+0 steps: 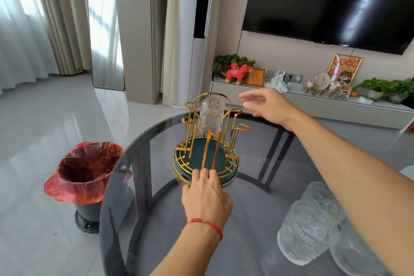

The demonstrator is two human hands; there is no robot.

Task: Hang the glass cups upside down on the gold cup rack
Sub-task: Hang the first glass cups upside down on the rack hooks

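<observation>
The gold cup rack with a dark green round base stands on the smoky glass table. One ribbed glass cup hangs upside down on a far prong. My left hand rests its fingertips on the rack's near rim. My right hand hovers just right of the hung cup, fingers spread, holding nothing. Several patterned glass cups stand at the table's near right, partly behind my right forearm.
A dark bin with a red bag stands on the floor left of the table. Beyond the table is a low TV cabinet with plants and ornaments, under a wall TV.
</observation>
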